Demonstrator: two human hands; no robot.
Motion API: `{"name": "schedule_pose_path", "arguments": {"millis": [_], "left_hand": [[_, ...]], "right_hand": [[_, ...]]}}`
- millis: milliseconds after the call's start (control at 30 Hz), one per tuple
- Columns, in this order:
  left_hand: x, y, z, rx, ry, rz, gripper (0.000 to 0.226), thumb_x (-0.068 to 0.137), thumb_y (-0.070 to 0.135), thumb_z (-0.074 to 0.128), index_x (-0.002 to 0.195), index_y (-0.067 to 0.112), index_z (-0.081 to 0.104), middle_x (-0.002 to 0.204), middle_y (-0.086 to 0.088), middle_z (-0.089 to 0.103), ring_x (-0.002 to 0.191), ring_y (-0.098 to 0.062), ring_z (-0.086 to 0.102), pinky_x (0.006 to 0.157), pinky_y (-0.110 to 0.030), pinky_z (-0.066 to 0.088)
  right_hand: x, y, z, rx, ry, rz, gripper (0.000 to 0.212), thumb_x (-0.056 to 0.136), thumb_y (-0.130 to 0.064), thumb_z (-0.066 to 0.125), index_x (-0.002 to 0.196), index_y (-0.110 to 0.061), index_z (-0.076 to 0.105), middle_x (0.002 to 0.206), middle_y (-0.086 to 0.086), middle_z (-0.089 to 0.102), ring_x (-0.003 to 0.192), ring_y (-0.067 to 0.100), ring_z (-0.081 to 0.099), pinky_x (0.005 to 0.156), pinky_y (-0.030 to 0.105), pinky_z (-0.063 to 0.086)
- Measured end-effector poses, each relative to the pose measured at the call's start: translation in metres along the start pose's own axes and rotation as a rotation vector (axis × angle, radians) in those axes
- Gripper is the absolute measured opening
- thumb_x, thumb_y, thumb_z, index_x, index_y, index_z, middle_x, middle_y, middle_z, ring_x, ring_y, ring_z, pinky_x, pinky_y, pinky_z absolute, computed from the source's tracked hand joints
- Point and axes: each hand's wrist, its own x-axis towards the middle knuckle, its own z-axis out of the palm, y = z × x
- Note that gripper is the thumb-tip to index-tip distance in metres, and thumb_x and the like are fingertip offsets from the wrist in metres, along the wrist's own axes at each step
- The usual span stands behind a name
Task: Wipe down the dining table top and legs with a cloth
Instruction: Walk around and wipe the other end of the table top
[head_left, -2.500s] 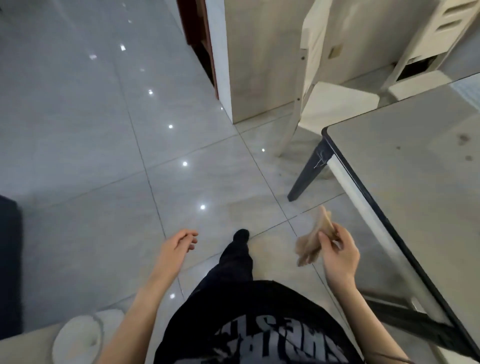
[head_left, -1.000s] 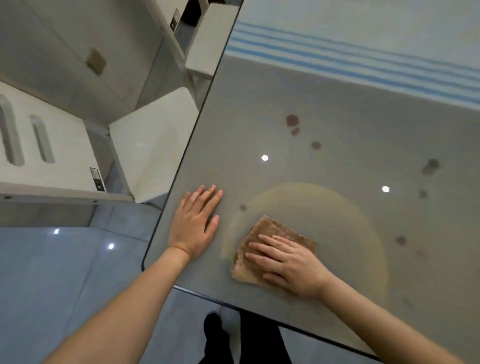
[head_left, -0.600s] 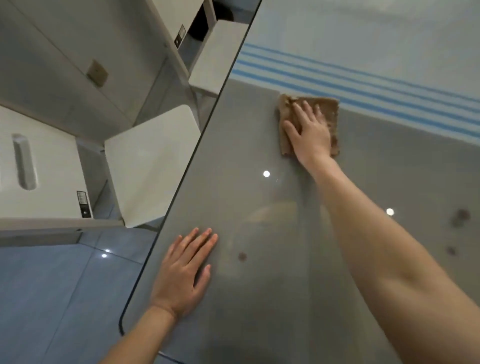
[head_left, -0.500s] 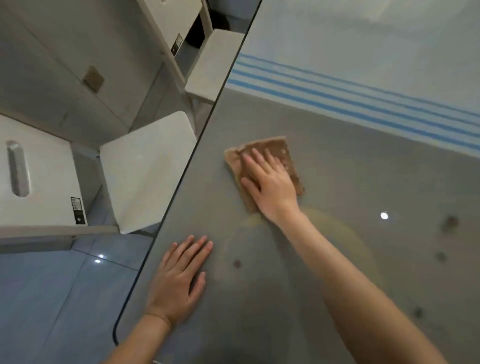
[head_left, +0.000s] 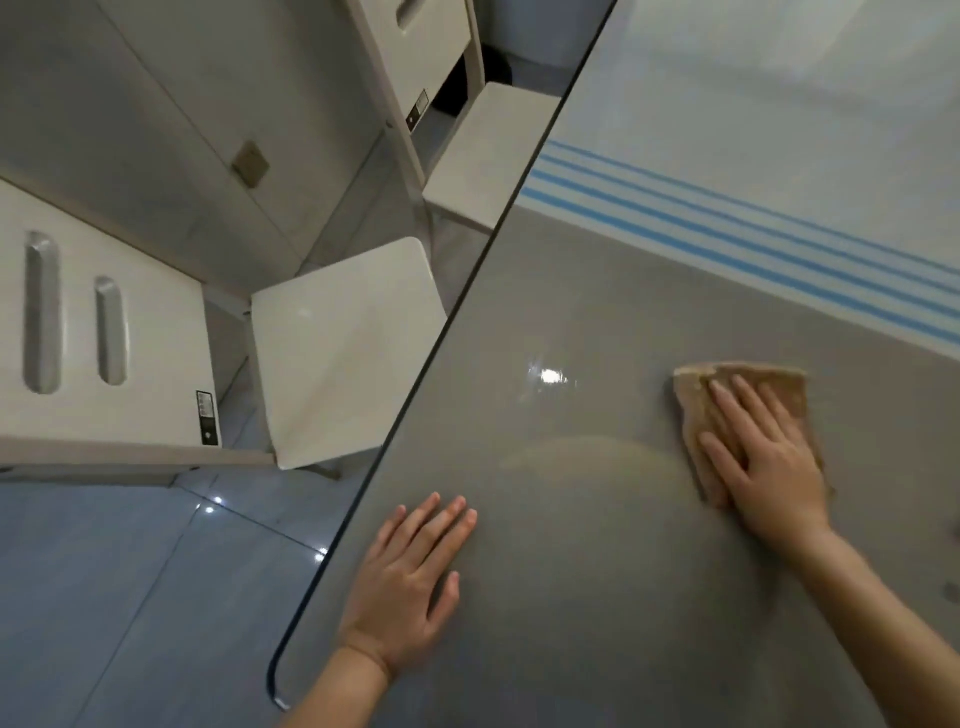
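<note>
The glossy grey dining table top (head_left: 597, 322) fills the right half of the view, its dark rounded edge running from the top middle down to the lower left. My right hand (head_left: 763, 457) lies flat, fingers straight, pressing a tan cloth (head_left: 779, 384) onto the top at the right. Near the table's left front corner my left hand (head_left: 410, 577) rests palm down with fingers straight. A faint pale smear (head_left: 613, 467) shows on the surface between the hands.
A white mat with blue stripes (head_left: 753, 156) covers the far part of the table. Two white chairs (head_left: 343, 343) (head_left: 488, 156) stand along the left edge. Pale cabinets (head_left: 156, 156) and grey tiled floor (head_left: 130, 597) lie to the left.
My right hand has slid the cloth to the right across the top. The left hand stays planted near the corner. The dark spot beside the left hand is no longer visible.
</note>
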Motion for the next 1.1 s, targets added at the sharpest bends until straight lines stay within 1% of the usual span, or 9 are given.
{"name": "schedule_pose_path", "arguments": {"millis": [67,167,333,467,567,667,833,967,1100], "left_hand": [[0.0,-0.002,0.0,-0.001,-0.003,0.01,0.062,0.085,0.031,0.05,0.145,0.028,0.037,0.153,0.012,0.033,0.143,-0.012,0.028,0.114,-0.04,0.024],[0.0,-0.003,0.003,0.022,-0.008,0.025,0.062,0.086,0.033,0.049,0.146,0.028,0.035,0.153,0.011,0.032,0.143,-0.014,0.028,0.114,-0.039,0.024],[-0.002,-0.001,0.004,0.056,0.015,0.025,0.058,0.089,0.035,0.045,0.146,0.029,0.035,0.15,0.01,0.038,0.139,-0.014,0.034,0.116,-0.036,0.02],[0.0,0.0,0.003,0.081,0.044,0.024,0.053,0.091,0.036,0.042,0.142,0.027,0.041,0.145,0.009,0.044,0.135,-0.015,0.036,0.116,-0.033,0.018],[0.0,-0.004,0.003,0.054,0.064,0.059,0.053,0.092,0.036,0.04,0.144,0.026,0.039,0.15,0.011,0.036,0.139,-0.016,0.034,0.115,-0.037,0.023],[0.0,-0.005,0.004,0.051,0.062,0.061,0.06,0.085,0.032,0.051,0.144,0.025,0.04,0.152,0.011,0.035,0.141,-0.016,0.032,0.112,-0.042,0.027],[0.0,-0.005,0.003,0.05,0.042,0.06,0.062,0.082,0.033,0.052,0.142,0.026,0.042,0.151,0.01,0.036,0.141,-0.014,0.032,0.111,-0.042,0.029],[0.0,-0.003,0.003,0.051,0.019,0.052,0.061,0.086,0.035,0.05,0.145,0.028,0.037,0.153,0.011,0.034,0.142,-0.015,0.03,0.112,-0.04,0.027],[-0.001,0.002,0.002,0.052,0.007,0.019,0.059,0.087,0.034,0.047,0.145,0.029,0.037,0.152,0.011,0.035,0.142,-0.013,0.028,0.115,-0.038,0.023]], "right_hand": [[0.073,-0.027,0.002,0.005,0.072,0.153,0.068,0.091,-0.06,0.03,0.151,-0.03,0.033,0.159,0.002,0.029,0.148,0.029,0.019,0.12,0.041,0.018],[0.151,-0.109,0.022,0.024,0.051,0.15,0.065,0.095,-0.057,0.032,0.153,-0.029,0.028,0.162,0.003,0.022,0.15,0.029,0.012,0.122,0.041,0.01],[0.083,-0.231,0.077,0.034,-0.061,-0.335,0.054,0.098,-0.049,0.036,0.148,-0.031,0.038,0.157,0.0,0.033,0.147,0.029,0.024,0.121,0.04,0.013],[-0.002,-0.185,0.062,-0.02,-0.255,-0.66,0.049,0.102,-0.049,0.032,0.149,-0.036,0.035,0.157,-0.008,0.033,0.149,0.018,0.022,0.122,0.035,0.016],[0.027,-0.104,0.032,-0.062,-0.181,-0.552,0.051,0.1,-0.051,0.035,0.146,-0.031,0.042,0.154,-0.003,0.04,0.145,0.022,0.031,0.121,0.033,0.016],[0.1,-0.035,0.008,-0.036,-0.026,-0.189,0.063,0.097,-0.06,0.027,0.146,-0.024,0.043,0.153,0.006,0.041,0.144,0.028,0.032,0.122,0.036,0.016],[0.214,-0.075,0.011,-0.018,0.067,0.193,0.062,0.096,-0.057,0.028,0.152,-0.031,0.028,0.162,0.004,0.021,0.149,0.033,0.013,0.121,0.044,0.01],[0.212,-0.171,0.043,-0.003,-0.004,-0.02,0.056,0.099,-0.054,0.032,0.151,-0.035,0.029,0.162,0.0,0.02,0.15,0.03,0.011,0.122,0.043,0.007],[0.124,-0.201,0.063,-0.035,-0.076,-0.328,0.052,0.098,-0.052,0.036,0.148,-0.034,0.038,0.158,0.0,0.033,0.147,0.03,0.023,0.12,0.041,0.012]]}}
